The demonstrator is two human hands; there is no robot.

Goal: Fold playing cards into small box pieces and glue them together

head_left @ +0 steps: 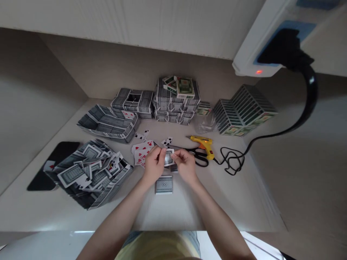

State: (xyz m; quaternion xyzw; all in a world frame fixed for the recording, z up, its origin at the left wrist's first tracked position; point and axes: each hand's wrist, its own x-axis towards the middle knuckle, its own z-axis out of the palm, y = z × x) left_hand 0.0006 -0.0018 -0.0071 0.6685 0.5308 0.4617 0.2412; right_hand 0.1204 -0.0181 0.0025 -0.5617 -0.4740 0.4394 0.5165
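While a patterned square [163, 185] lies flat on the near part of the table [255, 213], just beyond it the left hand [155, 163] and the right hand [184, 164] hold a card [169, 157] between them. Each thumb presses against its fingers at one side, leaving no gap but the card; dim light and covering fingertips make it hard to tell whether it is single or doubled. Uneven pressure could crease it or let it slip. Behind the right hand lie scissors [193, 150] and a yellow glue gun [208, 146], its nozzle toward the left; if that is hot, a knuckle straying back could be burnt, and a tug on the cord [267, 136] could shift it. The card shows its patterned back, and its long axis runs roughly away from the person, toward the back wall [108, 68]. Loose cards [141, 156] lie beside the left hand, a filled box [108, 195] stands farther left, and behind are a low tray [108, 127], stacked patterned boxes [175, 106] and, rightward, rows of card packs [244, 108].
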